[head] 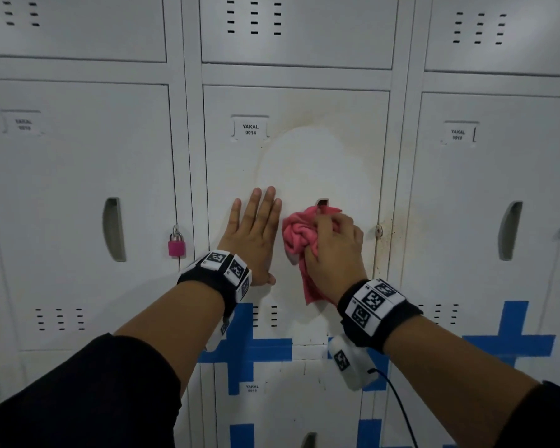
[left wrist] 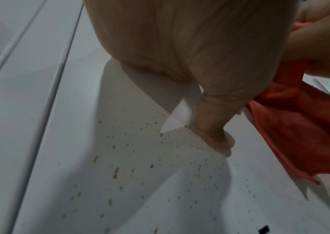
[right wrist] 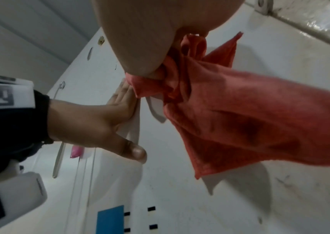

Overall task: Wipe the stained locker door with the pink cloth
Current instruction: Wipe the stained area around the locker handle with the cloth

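Observation:
The stained locker door (head: 304,105), labelled YAKAL 0014, fills the middle of the head view. A brownish film rings a cleaner oval patch (head: 314,166) on it. My right hand (head: 333,240) grips the bunched pink cloth (head: 299,236) against the door, just below the top of its handle slot (head: 322,202); a loose tail of the cloth (right wrist: 250,123) hangs down. My left hand (head: 256,227) lies flat on the door beside the cloth, fingers straight and pointing up. Brown droplets (left wrist: 116,172) speckle the door near my left thumb (left wrist: 214,134).
A pink padlock (head: 176,243) hangs on the left neighbour locker. Blue tape crosses (head: 249,347) mark the lower lockers. Brown drips run down the seam (head: 388,234) by the hasp on the door's right edge. A cable (head: 401,409) trails from my right wrist camera.

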A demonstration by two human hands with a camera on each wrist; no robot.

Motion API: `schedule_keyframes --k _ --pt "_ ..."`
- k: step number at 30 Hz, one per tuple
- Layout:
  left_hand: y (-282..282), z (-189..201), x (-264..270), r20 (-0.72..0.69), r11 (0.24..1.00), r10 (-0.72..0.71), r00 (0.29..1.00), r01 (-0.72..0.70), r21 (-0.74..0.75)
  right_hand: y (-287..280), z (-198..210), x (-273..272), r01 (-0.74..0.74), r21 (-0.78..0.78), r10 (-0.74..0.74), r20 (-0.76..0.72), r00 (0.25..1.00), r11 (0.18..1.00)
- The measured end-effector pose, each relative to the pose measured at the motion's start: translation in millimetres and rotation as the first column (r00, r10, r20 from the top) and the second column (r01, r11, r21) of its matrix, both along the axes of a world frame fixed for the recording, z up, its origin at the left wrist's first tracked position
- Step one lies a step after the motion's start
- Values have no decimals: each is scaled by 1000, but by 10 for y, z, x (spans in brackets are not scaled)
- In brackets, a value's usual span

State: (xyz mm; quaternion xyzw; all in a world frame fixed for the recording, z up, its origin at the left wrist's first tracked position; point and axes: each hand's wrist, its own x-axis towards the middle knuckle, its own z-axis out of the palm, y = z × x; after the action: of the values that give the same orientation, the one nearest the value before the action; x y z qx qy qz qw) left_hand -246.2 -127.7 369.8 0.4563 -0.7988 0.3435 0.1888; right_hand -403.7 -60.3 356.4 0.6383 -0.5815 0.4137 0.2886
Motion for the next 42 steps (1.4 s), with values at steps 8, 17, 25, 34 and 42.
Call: schedule_keyframes --k 8,17,25,34,42 --pt "-8 -13 7 -14 999 -32 999 32 7 108 -146 -127 38 50 -26 -234 972 998" --pt "22 -6 6 -12 999 -28 1000 29 14 177 24 -144 153 171 -9 -638 770 973" --pt "15 0 1 1 1000 -8 1000 8 15 214 498 -140 293 20 -170 -775 608 956" --pt "19 -1 1 -5 1000 -6 1000 6 3 262 425 105 552 2 -358 -759 544 834" --pt "-6 -22 8 -20 999 -36 999 36 0 233 113 237 469 248 -190 -684 705 848"
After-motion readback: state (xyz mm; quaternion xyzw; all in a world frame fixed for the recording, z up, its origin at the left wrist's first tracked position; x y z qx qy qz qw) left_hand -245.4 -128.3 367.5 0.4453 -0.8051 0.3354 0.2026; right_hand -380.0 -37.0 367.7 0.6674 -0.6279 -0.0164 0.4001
